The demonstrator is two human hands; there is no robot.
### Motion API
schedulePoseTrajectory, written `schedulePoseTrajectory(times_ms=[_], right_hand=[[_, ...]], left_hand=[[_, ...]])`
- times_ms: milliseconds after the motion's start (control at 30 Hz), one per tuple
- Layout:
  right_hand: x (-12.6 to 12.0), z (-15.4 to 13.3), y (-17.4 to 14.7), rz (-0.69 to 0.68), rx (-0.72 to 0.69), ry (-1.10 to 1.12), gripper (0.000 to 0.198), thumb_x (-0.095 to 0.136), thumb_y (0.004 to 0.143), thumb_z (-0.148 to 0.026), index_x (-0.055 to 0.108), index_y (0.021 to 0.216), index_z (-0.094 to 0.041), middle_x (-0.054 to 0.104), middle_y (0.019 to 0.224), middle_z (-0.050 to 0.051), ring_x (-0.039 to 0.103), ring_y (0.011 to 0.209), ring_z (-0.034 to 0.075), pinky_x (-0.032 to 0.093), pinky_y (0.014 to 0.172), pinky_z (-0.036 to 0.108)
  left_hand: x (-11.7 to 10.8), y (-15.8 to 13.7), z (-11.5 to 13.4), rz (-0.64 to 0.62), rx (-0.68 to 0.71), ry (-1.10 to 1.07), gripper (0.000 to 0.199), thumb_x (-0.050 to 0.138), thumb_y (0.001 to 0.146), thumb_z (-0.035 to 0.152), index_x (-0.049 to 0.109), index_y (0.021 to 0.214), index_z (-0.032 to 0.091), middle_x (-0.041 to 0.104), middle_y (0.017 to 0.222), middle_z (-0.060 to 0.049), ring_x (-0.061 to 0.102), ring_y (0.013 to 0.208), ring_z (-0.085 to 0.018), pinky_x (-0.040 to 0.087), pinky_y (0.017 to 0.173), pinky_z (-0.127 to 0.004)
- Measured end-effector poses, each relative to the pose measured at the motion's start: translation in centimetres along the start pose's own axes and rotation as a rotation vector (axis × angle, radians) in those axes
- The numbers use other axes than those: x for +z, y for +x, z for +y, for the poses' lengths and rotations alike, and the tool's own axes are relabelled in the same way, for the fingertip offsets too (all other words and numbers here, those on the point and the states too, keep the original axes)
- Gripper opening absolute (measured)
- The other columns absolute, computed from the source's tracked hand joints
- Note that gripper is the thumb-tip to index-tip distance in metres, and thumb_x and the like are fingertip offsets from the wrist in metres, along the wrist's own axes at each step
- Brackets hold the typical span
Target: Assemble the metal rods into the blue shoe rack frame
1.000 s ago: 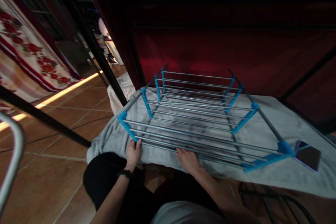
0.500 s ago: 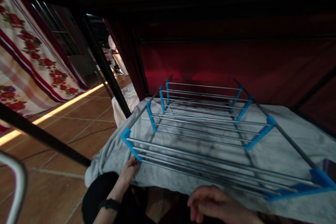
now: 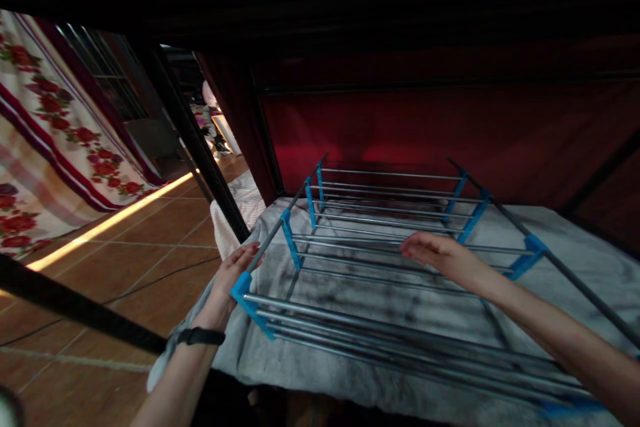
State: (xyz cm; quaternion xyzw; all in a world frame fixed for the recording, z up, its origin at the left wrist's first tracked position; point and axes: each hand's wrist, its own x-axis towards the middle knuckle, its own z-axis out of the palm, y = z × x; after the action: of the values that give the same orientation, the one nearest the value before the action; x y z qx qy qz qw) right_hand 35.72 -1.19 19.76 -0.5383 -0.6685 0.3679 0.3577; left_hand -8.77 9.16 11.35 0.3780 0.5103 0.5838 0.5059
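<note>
A metal rack [image 3: 380, 327] of grey tubes with blue plastic brackets lies on grey fabric. Against its left side rail, just behind the near blue corner bracket [image 3: 242, 288], is my left hand [image 3: 233, 273]. The fingers are stretched out, partly behind the rail; whether they touch it I cannot tell. My right hand [image 3: 433, 248] hovers over the crossbars in the middle of the rack, fingers extended and slightly bent, with nothing in them. My right forearm crosses above the rack's right half and hides part of it. A dark band [image 3: 201, 336] circles my left wrist.
Grey fabric [image 3: 535, 220] covers the surface beneath the rack. A dark red cloth [image 3: 400, 127] hangs behind. Black posts [image 3: 200, 147] stand left, with a tiled floor [image 3: 115, 287] and a cable beyond. A flowered curtain [image 3: 65, 133] hangs far left; darkness covers the top.
My left hand has left the near blue bracket and moved up to the left rail. My right hand has moved from the front edge forward over the middle crossbars.
</note>
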Motion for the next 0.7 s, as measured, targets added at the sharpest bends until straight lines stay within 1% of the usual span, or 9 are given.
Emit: schedulePoseTrajectory(times_ms=[67, 133, 200, 233, 300, 400, 500, 600, 700], right_hand=[[1.1, 1.1, 2.4, -0.004, -0.128, -0.223, 0.032, 0.048, 0.093, -0.043, 0.067, 0.104, -0.020, 0.068, 0.104, 0.008, 0.062, 0.097, 0.022, 0.048, 0.086, 0.036], [2.5, 2.0, 4.3, -0.032, -0.210, -0.445, 0.030, 0.043, 0.096, -0.031, 0.063, 0.117, -0.021, 0.064, 0.120, 0.009, 0.058, 0.111, 0.022, 0.044, 0.098, 0.038], [3.8, 2.6, 5.7, -0.062, -0.237, -0.652, 0.034, 0.043, 0.097, -0.023, 0.056, 0.128, -0.019, 0.056, 0.133, 0.012, 0.052, 0.123, 0.023, 0.039, 0.105, 0.040], [4.5, 2.7, 6.2, -0.075, -0.240, -0.741, 0.034, 0.044, 0.097, -0.022, 0.054, 0.130, -0.018, 0.053, 0.137, 0.013, 0.049, 0.126, 0.024, 0.037, 0.107, 0.041], [5.5, 2.6, 7.4, -0.116, -0.233, -0.866, 0.033, 0.047, 0.098, -0.022, 0.054, 0.130, -0.016, 0.052, 0.137, 0.014, 0.049, 0.126, 0.025, 0.035, 0.107, 0.043], [6.9, 1.9, 9.2, -0.198, -0.177, -0.908, 0.029, 0.043, 0.102, -0.027, 0.057, 0.125, -0.017, 0.059, 0.127, 0.012, 0.057, 0.116, 0.024, 0.040, 0.100, 0.038], [8.6, 1.1, 10.6, -0.213, -0.130, -0.904, 0.027, 0.041, 0.103, -0.027, 0.060, 0.120, -0.018, 0.062, 0.123, 0.011, 0.062, 0.109, 0.023, 0.044, 0.090, 0.033], [10.2, 0.6, 11.4, -0.199, -0.152, -0.921, 0.025, 0.041, 0.103, -0.027, 0.061, 0.115, -0.019, 0.063, 0.121, 0.011, 0.062, 0.108, 0.024, 0.045, 0.086, 0.032], [10.9, 0.5, 11.8, -0.195, -0.168, -0.926, 0.024, 0.041, 0.103, -0.028, 0.061, 0.114, -0.019, 0.064, 0.119, 0.011, 0.062, 0.108, 0.024, 0.045, 0.083, 0.032]], left_hand=[[1.3, 1.0, 2.3, -0.048, -0.025, -0.004, 0.042, 0.077, 0.075, 0.039, 0.069, 0.109, 0.018, 0.074, 0.101, -0.008, 0.070, 0.087, -0.019, 0.056, 0.075, -0.026], [2.7, 1.7, 3.9, -0.110, -0.059, 0.002, 0.042, 0.072, 0.081, 0.044, 0.066, 0.113, 0.018, 0.073, 0.104, -0.009, 0.070, 0.087, -0.019, 0.056, 0.075, -0.028], [4.1, 2.2, 4.9, -0.182, -0.074, 0.050, 0.042, 0.071, 0.082, 0.047, 0.065, 0.111, 0.017, 0.073, 0.103, -0.010, 0.069, 0.086, -0.019, 0.056, 0.076, -0.029], [4.7, 2.4, 5.2, -0.214, -0.074, 0.092, 0.042, 0.072, 0.081, 0.047, 0.066, 0.109, 0.015, 0.072, 0.102, -0.010, 0.069, 0.085, -0.018, 0.056, 0.076, -0.029], [5.8, 2.9, 5.5, -0.260, -0.059, 0.175, 0.044, 0.075, 0.078, 0.048, 0.067, 0.106, 0.014, 0.072, 0.102, -0.010, 0.068, 0.085, -0.018, 0.054, 0.075, -0.027], [6.8, 3.7, 5.5, -0.293, -0.044, 0.260, 0.047, 0.078, 0.072, 0.050, 0.069, 0.103, 0.015, 0.072, 0.101, -0.009, 0.066, 0.084, -0.017, 0.052, 0.073, -0.026], [7.3, 4.6, 5.3, -0.325, -0.059, 0.301, 0.045, 0.081, 0.069, 0.049, 0.070, 0.097, 0.016, 0.073, 0.096, -0.008, 0.066, 0.082, -0.018, 0.052, 0.073, -0.027], [7.3, 5.5, 5.0, -0.365, -0.086, 0.333, 0.041, 0.078, 0.069, 0.048, 0.071, 0.094, 0.016, 0.074, 0.093, -0.009, 0.067, 0.089, -0.022, 0.052, 0.079, -0.032], [7.4, 5.9, 4.7, -0.404, -0.107, 0.342, 0.037, 0.073, 0.071, 0.045, 0.070, 0.093, 0.015, 0.074, 0.094, -0.010, 0.068, 0.096, -0.024, 0.052, 0.088, -0.035]])
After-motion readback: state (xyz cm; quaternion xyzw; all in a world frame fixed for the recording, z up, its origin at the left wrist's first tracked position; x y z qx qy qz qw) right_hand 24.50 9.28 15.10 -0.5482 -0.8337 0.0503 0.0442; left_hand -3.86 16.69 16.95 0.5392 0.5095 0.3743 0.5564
